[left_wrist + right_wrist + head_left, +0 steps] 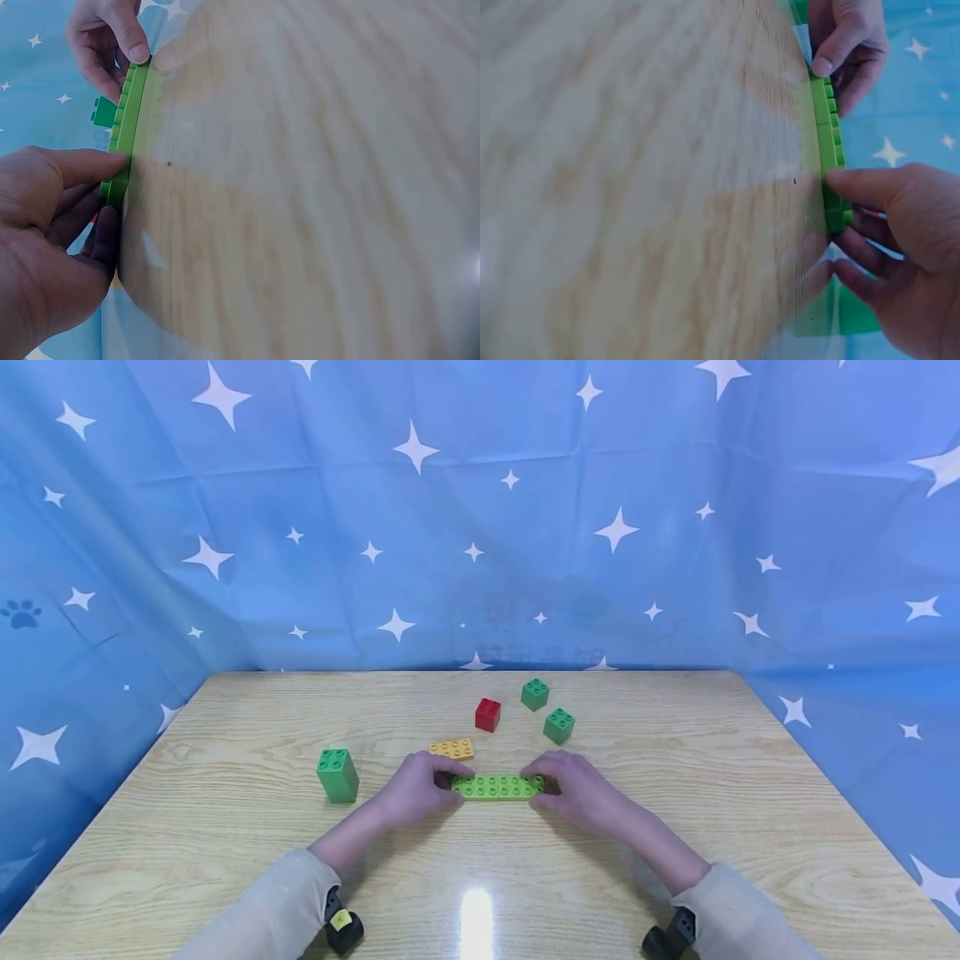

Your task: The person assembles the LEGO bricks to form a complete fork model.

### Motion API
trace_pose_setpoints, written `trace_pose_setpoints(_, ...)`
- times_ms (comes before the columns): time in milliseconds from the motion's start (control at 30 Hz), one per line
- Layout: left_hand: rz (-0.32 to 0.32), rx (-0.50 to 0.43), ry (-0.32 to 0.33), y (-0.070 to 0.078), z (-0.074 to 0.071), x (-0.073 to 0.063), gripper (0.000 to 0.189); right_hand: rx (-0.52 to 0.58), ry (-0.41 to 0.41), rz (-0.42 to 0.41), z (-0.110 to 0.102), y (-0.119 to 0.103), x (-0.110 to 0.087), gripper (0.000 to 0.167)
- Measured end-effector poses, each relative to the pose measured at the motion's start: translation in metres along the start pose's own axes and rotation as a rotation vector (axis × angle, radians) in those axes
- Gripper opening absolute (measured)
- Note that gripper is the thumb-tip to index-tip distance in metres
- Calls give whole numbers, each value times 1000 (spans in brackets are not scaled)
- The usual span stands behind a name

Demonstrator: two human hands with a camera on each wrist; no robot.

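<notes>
Two flat lime-green studded bricks lie end to end on the table, a left one [480,787] and a right one [517,787], with a thin seam between them. My left hand [418,789] pinches the outer end of the left brick, thumb on the near side and fingers on the far side. At the opposite end, my right hand [579,791] grips the right brick in the same way. In the left wrist view the left thumb [90,165] presses the near long side of the lime-green row. The right thumb [862,184] does likewise in the right wrist view.
A yellow flat brick [452,748] lies just behind the left hand. Farther back sit a red brick [487,716] and two small green bricks, one rear [535,694] and one nearer [558,726]. A tall green block [337,776] stands left on the wooden table [247,827].
</notes>
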State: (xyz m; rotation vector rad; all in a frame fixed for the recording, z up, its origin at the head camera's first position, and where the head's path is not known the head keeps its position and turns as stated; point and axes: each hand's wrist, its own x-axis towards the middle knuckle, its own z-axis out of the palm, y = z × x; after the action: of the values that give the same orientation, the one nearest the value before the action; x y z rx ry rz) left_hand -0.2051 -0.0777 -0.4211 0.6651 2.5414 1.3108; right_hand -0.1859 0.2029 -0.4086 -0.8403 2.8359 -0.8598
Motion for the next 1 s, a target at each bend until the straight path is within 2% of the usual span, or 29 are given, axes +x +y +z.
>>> trace_pose_setpoints(167,4,9,0,0,0,-1,35,13,-26,10,0,0,3,37)
trace_pose_setpoints(333,8,15,2,-1,0,-2,35,58,-8,97,-6,-5,5,38)
trace_pose_setpoints(433,7,18,0,-1,0,-2,36,73,87,136,-16,-8,8,38)
trace_pose_setpoints(533,3,14,-1,0,-1,-1,36,79,242,140,-28,-5,13,35)
trace_pose_setpoints(633,4,10,-1,0,-1,0,36,92,381,153,-38,5,20,34)
trace_pose_setpoints(700,9,10,-1,0,-1,0,36,116,430,189,-41,13,23,37)
trace_pose_setpoints(833,13,17,1,1,-1,0,36,170,430,284,-41,29,28,45)
trace_pose_setpoints(1000,3,21,3,2,-1,0,35,202,384,328,-34,41,33,56)
